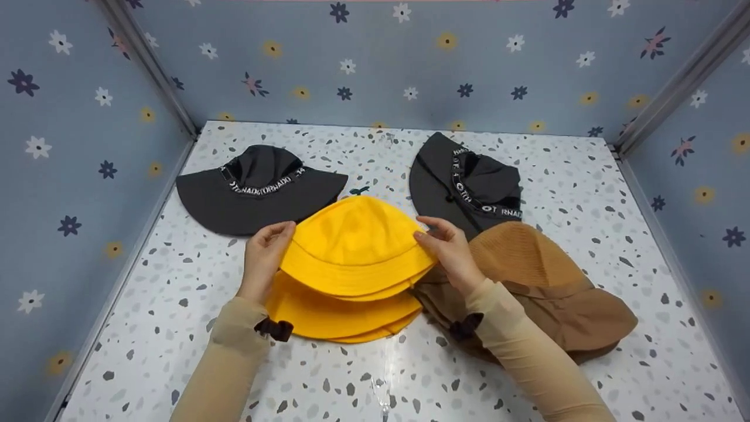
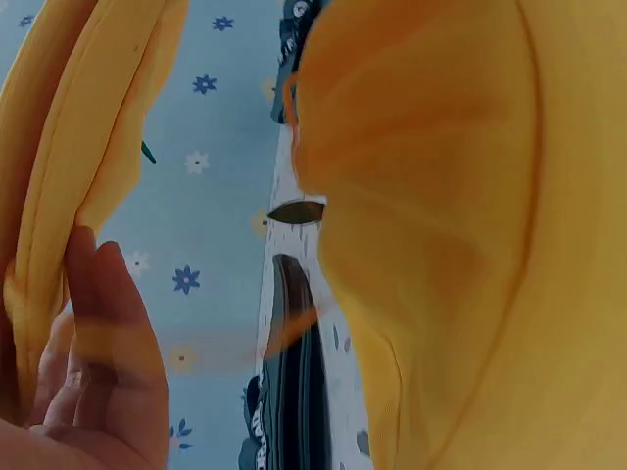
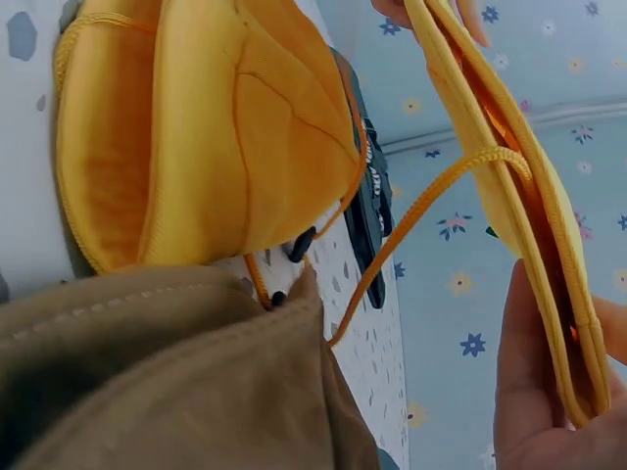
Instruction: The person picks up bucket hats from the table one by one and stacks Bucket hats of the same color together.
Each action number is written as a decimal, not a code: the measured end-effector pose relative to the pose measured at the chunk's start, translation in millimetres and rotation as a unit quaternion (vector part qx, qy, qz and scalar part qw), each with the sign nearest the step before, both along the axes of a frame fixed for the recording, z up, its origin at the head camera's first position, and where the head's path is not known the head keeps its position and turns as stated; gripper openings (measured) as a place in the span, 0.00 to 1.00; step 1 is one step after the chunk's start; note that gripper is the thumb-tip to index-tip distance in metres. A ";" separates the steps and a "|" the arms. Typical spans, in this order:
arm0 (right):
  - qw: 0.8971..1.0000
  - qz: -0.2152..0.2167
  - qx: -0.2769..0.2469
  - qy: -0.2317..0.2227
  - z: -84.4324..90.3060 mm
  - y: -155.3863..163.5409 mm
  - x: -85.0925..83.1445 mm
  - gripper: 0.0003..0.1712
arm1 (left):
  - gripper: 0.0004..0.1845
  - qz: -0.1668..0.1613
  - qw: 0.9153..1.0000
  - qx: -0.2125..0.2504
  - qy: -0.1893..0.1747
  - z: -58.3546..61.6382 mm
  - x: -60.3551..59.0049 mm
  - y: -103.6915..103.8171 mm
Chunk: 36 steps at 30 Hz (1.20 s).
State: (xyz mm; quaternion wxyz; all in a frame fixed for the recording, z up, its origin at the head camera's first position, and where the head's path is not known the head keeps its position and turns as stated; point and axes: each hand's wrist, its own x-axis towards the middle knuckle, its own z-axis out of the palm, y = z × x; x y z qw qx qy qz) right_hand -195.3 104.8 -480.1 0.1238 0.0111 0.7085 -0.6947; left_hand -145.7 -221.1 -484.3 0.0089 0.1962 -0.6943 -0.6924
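Note:
A yellow bucket hat (image 1: 357,246) is held up by its two sides, brim towards me. My left hand (image 1: 265,258) pinches the brim's left edge, and my right hand (image 1: 454,252) grips the right edge between thumb and fingers. Below it a second yellow hat (image 1: 345,319) lies on the table, partly covered by the raised one. In the right wrist view a yellow cord (image 3: 421,220) dangles from the held hat (image 3: 534,235), which looks folded flat. The lower yellow hat (image 3: 196,137) shows its crown and brim there.
Brown hats (image 1: 574,316) lie overlapping at the right, close to my right forearm. Two black hats with lettered bands sit farther back, one at the left (image 1: 258,205) and one at the right (image 1: 436,181). Flowered panels (image 1: 375,64) wall the speckled table (image 1: 158,351) on three sides.

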 end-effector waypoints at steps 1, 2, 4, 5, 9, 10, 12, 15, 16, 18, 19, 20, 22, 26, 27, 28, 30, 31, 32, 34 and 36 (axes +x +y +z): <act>1.000 0.003 0.013 0.011 -1.5 -1.9 1.1 0.23 | 0.28 -0.004 1.000 -0.024 -0.001 -1.2 0.8 -2.1; 0.999 0.006 0.025 0.023 -3.1 -3.9 2.2 0.23 | 0.28 -0.008 0.999 -0.046 -0.003 -2.5 1.7 -4.3; 0.998 0.013 0.048 0.046 -6.5 -7.2 4.9 0.21 | 0.28 -0.016 0.996 -0.087 -0.005 -4.8 3.5 -7.9; 0.996 0.020 0.061 0.057 -8.3 -8.5 6.3 0.21 | 0.28 -0.017 0.994 -0.106 -0.007 -6.2 4.2 -9.4; 0.988 0.050 0.112 0.099 -15.7 -12.2 11.5 0.20 | 0.30 -0.027 0.985 -0.170 -0.032 -10.2 7.3 -14.3; 0.985 0.060 0.123 0.108 -16.9 -13.0 12.8 0.20 | 0.31 -0.027 0.983 -0.179 -0.040 -11.5 7.9 -15.7; 0.980 0.079 0.139 0.121 -18.5 -14.5 15.3 0.20 | 0.32 -0.030 0.980 -0.187 -0.054 -13.4 9.6 -18.3; 0.971 0.102 0.165 0.141 -19.8 -17.0 18.7 0.20 | 0.33 -0.043 0.976 -0.199 -0.073 -16.0 12.7 -22.9; 0.968 0.106 0.172 0.147 -20.0 -17.7 19.7 0.19 | 0.33 -0.048 0.975 -0.204 -0.078 -16.6 14.0 -24.4; 0.963 0.112 0.187 0.157 -21.8 -19.3 21.5 0.19 | 0.34 -0.060 0.971 -0.212 -0.092 -17.4 16.2 -27.0; 0.961 0.114 0.191 0.161 -22.9 -19.9 22.5 0.18 | 0.34 -0.065 0.969 -0.217 -0.098 -17.6 17.2 -28.2; 0.961 0.115 0.194 0.162 -23.8 -20.6 23.4 0.17 | 0.34 -0.069 0.968 -0.219 -0.105 -17.6 18.1 -29.1; 0.959 0.119 0.197 0.163 -26.4 -21.6 25.0 0.17 | 0.34 -0.074 0.965 -0.221 -0.117 -17.6 19.2 -30.1; 0.956 0.126 0.209 0.163 -29.9 -22.8 27.3 0.16 | 0.34 -0.078 0.963 -0.225 -0.128 -18.6 20.2 -30.6; 0.955 0.129 0.213 0.164 -30.3 -22.9 27.7 0.16 | 0.33 -0.079 0.962 -0.227 -0.127 -19.1 20.4 -30.5; 0.953 0.131 0.218 0.166 -31.1 -22.9 27.9 0.16 | 0.33 -0.079 0.962 -0.230 -0.126 -19.8 20.5 -30.5; 0.949 0.138 0.229 0.169 -31.7 -22.9 28.3 0.15 | 0.32 -0.080 0.960 -0.239 -0.124 -21.1 20.6 -30.2; 0.946 0.142 0.235 0.171 -31.9 -23.0 28.4 0.15 | 0.31 -0.081 0.958 -0.244 -0.124 -21.5 20.7 -30.0; 0.944 0.146 0.241 0.174 -32.1 -23.0 28.5 0.14 | 0.31 -0.081 0.957 -0.249 -0.124 -22.0 20.7 -29.8; 0.939 0.152 0.252 0.179 -32.8 -23.1 28.7 0.14 | 0.30 -0.084 0.954 -0.258 -0.125 -22.1 20.7 -29.0; 0.935 0.156 0.261 0.185 -33.0 -23.4 29.2 0.14 | 0.29 -0.086 0.952 -0.266 -0.126 -21.6 20.7 -28.1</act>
